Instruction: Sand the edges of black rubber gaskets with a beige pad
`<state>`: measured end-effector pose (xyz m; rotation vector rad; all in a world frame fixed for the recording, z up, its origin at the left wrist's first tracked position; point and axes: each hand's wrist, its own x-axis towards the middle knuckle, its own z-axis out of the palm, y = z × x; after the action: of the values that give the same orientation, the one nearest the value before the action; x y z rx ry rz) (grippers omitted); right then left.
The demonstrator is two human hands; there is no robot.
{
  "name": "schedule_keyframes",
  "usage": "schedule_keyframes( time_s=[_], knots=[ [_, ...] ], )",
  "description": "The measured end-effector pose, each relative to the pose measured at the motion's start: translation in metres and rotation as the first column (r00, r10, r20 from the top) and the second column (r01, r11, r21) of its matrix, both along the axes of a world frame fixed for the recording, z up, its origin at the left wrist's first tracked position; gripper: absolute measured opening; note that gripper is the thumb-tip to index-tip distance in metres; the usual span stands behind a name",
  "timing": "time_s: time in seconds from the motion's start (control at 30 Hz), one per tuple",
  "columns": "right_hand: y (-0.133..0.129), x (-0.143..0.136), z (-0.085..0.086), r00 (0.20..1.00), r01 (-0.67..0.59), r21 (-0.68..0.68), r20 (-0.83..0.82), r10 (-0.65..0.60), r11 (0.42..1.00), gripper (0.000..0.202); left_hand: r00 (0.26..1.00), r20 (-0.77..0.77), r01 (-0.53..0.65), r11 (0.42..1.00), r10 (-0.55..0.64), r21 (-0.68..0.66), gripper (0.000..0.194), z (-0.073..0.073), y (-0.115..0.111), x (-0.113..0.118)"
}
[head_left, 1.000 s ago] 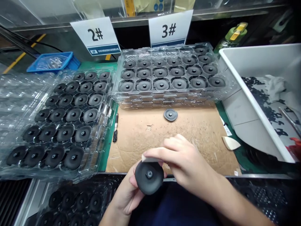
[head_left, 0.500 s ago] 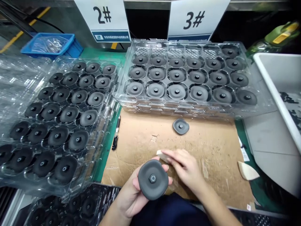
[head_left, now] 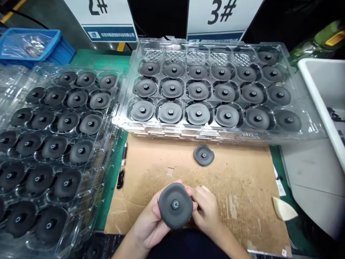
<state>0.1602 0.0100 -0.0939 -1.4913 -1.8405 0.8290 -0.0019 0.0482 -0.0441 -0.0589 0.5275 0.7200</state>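
Note:
My left hand (head_left: 153, 219) holds a dark grey rounded-square disc (head_left: 175, 212) with a small hex-shaped stub at its centre, face toward me. My right hand (head_left: 206, 210) is closed at the disc's right edge, its fingertips partly behind it. The white sponge wedge seen in those fingers a moment ago is now mostly hidden. Farther up the cardboard (head_left: 151, 169) lies a second grey disc (head_left: 204, 155), with a nick at its upper right edge. A cream sponge wedge (head_left: 284, 209) rests near the cardboard's right edge.
Stacked clear trays (head_left: 309, 127) of similar discs stand behind the cardboard; more disc-filled trays (head_left: 90, 219) stand at left. A black pen (head_left: 123, 162) lies between. A grey-white bin (head_left: 302, 165) is at right, a blue bin (head_left: 60, 54) far left.
My right hand has moved left and inward to the disc's edge, carrying the white sponge wedge out of sight. My left hand keeps the disc nearly in place. The camera view has shifted.

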Motion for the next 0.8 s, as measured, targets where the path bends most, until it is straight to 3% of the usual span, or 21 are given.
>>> schedule_keyframes(
  time_s=[0.3,0.4,0.53,0.6,0.7,0.8],
  knots=[
    [0.008,0.008,0.009,1.000,-0.009,-0.044,-0.015,0.008,0.999,0.027,0.990,-0.104,-0.105,0.992,0.098,-0.069,0.052,0.000,-0.011,0.000],
    [0.015,0.019,0.032,0.998,0.042,-0.081,-0.043,-0.045,0.996,0.025,0.982,-0.138,-0.136,0.989,0.127,-0.057,0.051,0.005,-0.018,-0.001],
    [0.009,0.016,0.087,0.964,0.246,0.002,-0.106,-0.244,0.969,0.030,0.967,-0.207,-0.143,0.989,0.149,0.043,0.048,0.016,-0.028,0.006],
    [0.000,0.005,0.111,0.980,0.164,0.128,-0.134,-0.146,0.978,0.035,0.959,-0.253,-0.105,0.990,0.126,0.095,0.050,0.024,-0.031,0.011],
    [-0.008,-0.008,0.133,0.987,-0.117,0.189,-0.089,0.135,0.975,0.034,0.938,-0.337,-0.036,0.990,0.081,0.138,0.054,0.035,-0.034,0.015],
    [-0.007,-0.015,0.141,0.985,-0.166,0.158,-0.014,0.171,0.973,0.029,0.920,-0.376,-0.048,0.984,0.111,0.173,0.047,0.044,-0.039,0.019]
  ],
)
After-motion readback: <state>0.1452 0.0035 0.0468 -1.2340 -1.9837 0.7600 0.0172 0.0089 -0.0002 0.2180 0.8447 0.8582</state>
